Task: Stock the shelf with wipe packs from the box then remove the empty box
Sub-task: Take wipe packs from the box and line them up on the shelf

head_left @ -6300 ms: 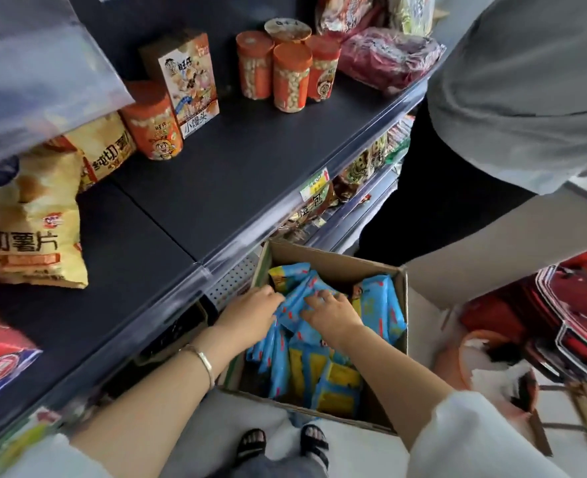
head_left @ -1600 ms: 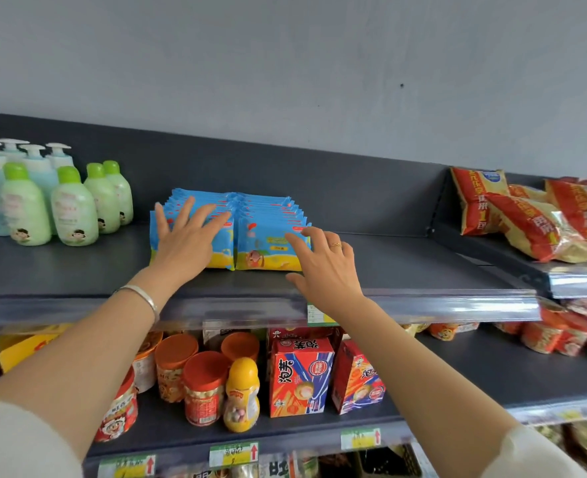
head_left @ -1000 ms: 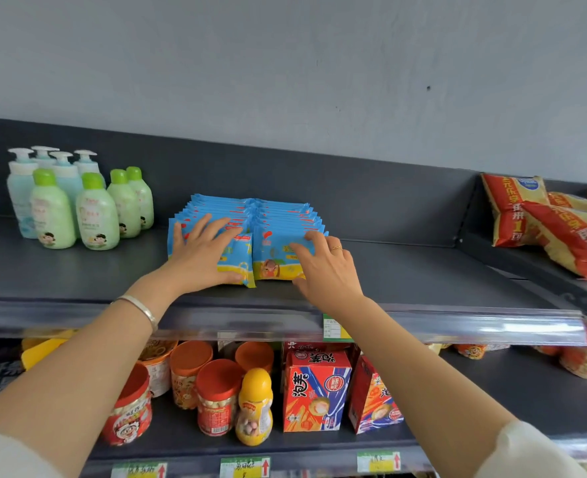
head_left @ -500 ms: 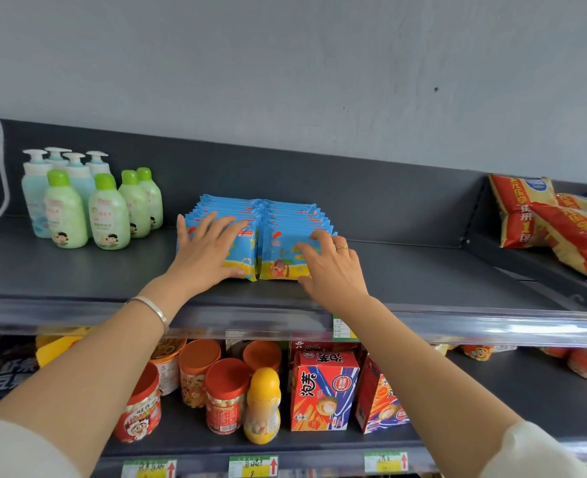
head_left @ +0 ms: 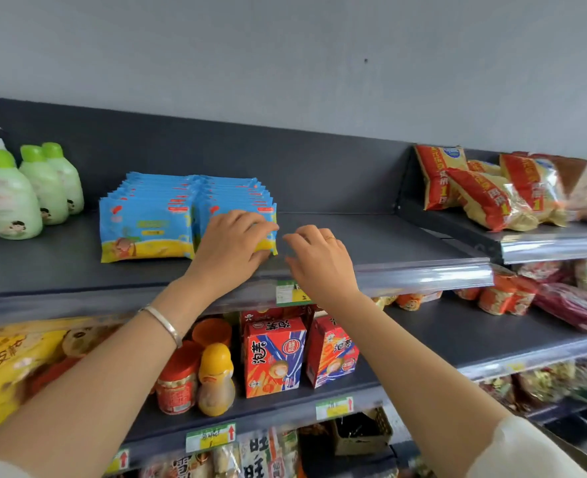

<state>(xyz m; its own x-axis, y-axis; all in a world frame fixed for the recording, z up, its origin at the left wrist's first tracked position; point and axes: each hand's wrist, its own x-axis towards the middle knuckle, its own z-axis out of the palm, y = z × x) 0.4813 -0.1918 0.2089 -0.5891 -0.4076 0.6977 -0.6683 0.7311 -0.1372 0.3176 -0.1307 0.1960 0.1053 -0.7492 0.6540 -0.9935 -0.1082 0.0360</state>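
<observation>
On top shelf (head_left: 371,243), wipe packs (head_left: 147,229) stood upright in two rows, front to back. Left grip (head_left: 231,246) laid flat-fingered against front pack of right row, nothing clasped. Right grip (head_left: 319,257) loosely curled just beside, nothing held. Packs judged light, soft, slick-filmed, easily toppled; best taken by short edges, several squeezed together. Pack print too small to be read. "泡芙" read on red cartons (head_left: 275,353) below.

Leaves bare shelf (head_left: 371,236) right of wipe packs (head_left: 147,222) (up to the snack bags (head_left: 485,194)); hemmed leftward by green bottles (head_left: 26,194).
</observation>
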